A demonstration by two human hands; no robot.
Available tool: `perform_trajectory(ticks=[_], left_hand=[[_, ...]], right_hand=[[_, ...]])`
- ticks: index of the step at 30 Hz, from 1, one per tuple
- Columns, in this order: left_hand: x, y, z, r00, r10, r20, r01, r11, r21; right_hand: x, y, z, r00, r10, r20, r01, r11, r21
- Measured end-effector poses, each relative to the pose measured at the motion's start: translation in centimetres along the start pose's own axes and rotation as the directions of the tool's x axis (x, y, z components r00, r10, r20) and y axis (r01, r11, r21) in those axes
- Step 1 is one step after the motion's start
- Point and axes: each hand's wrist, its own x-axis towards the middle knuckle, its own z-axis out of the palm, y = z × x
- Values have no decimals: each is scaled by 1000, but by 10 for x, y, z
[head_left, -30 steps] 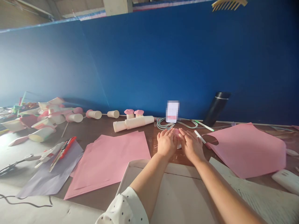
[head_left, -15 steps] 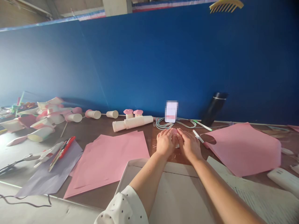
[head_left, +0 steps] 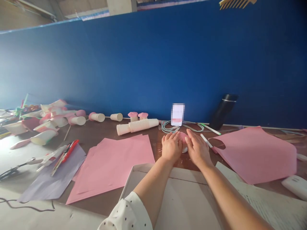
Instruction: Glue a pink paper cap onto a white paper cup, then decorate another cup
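Observation:
Between my hands stands a small cup with a pink paper cap (head_left: 183,136), its white body showing below the cap. My left hand (head_left: 171,147) lies along its left side, fingers stretched forward and close to or touching the cap. On the right, my right hand (head_left: 198,149) is open, its thumb and fingers spread just off the cap. Part of the cup is hidden by my fingers. Two similar pink-capped cups (head_left: 133,115) stand farther back, behind a stack of nested paper cups (head_left: 139,125) lying on its side.
Pink sheets (head_left: 115,163) lie left, and another pink sheet with a cut-out (head_left: 256,153) lies right. A red utility knife (head_left: 68,153) rests on grey paper. A marker (head_left: 208,143), a phone (head_left: 177,115) and a black bottle (head_left: 223,111) are near. A white box lid (head_left: 187,195) sits under my forearms.
My right hand has drawn away to the right from the pink cap, so more of the cap and cup shows. The left hand stays beside it. The view has shifted slightly.

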Motion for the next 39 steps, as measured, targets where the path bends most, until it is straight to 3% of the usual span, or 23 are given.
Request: perform_trajectory(ticks=[21, 28, 31, 34, 37, 39], left_hand=[[2, -5, 7, 1000, 4, -16, -5, 998, -61], [-1, -2, 3, 1000, 1, -10, -2, 996, -94], [3, -6, -2, 996, -61, -63, 46, 975, -217], [10, -14, -10, 944, -322, -76, 274, 890, -363], [15, -21, -15, 875, -482, 42, 448, 774, -449], [16, -23, -15, 883, -453, 126, 450, 737, -504]], right_hand=[[0, -6, 2, 998, -70, -1, 70, 996, -53], [1, 1, 2, 997, -57, -43, 61, 993, 101], [5, 10, -1, 988, 40, -146, -5, 974, 228], [8, 25, -1, 949, 228, -219, -160, 944, 288], [10, 40, 4, 904, 381, -194, -310, 897, 316], [10, 47, 8, 880, 451, -152, -382, 859, 341]])
